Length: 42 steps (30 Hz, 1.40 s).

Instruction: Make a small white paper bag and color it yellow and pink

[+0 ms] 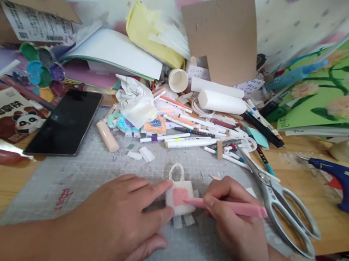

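A small white bag-shaped piece [185,210] with a loop handle lies on the grey cutting mat [49,190], a pink patch coloured on its face. My left hand [121,214] rests on the mat with its fingers spread, two fingertips touching the left edge of the piece. In my right hand [230,218] is a pink marker [241,208], held between thumb and fingers, its tip on the pink patch. Bits of white paper stick out below and beside the piece.
Silver scissors [283,214] lie right of my right hand, with a blue glue gun [345,179] beyond. A black phone [66,122] lies at the left. Scattered markers [192,142], a paper cup [178,81] and cardboard [223,32] fill the back.
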{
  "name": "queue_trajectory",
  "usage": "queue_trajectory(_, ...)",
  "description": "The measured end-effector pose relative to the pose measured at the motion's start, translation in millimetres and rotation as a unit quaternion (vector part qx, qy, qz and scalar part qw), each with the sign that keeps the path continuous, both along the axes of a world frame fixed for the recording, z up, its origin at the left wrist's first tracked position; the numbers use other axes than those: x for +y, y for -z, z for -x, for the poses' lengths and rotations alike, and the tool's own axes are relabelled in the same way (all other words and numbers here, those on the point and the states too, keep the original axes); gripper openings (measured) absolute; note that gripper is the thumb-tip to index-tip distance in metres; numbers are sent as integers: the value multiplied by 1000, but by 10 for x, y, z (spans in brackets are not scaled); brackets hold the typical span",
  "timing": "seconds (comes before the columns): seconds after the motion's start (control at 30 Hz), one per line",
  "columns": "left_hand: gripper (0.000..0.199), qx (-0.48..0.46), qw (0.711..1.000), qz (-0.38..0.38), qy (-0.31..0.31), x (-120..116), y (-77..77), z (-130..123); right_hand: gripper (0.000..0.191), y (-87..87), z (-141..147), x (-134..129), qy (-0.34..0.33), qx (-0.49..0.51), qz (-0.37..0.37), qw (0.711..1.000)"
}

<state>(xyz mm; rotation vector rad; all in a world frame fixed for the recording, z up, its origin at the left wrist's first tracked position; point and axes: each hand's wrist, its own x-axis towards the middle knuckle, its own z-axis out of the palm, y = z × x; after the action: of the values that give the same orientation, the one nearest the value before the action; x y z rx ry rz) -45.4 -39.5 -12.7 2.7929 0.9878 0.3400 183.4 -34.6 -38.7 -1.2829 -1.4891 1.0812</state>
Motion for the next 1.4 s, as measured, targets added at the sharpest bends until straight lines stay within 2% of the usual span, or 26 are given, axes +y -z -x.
queue_trajectory(0.53,31,-5,1000,-16,2,-15,57,13,18,-11,16,8,7,-5,-22,1000)
queue_trajectory(0.8,31,4,1000,-10,10,-23,39,19,16,-22,19,11,-19,-3,-5,1000)
queue_trajectory(0.97,31,-3,1000,-11,3,-12,57,10,17,-15,11,1,8,17,-15,1000)
queue_trajectory(1.17,30,6,1000,-9,3,-9,61,6,17,-55,37,16,-1,-31,-9,999)
queue_trajectory(1.4,32,-4,1000,-19,-1,-27,91,27,17,-32,33,15,3,-13,-12,1000)
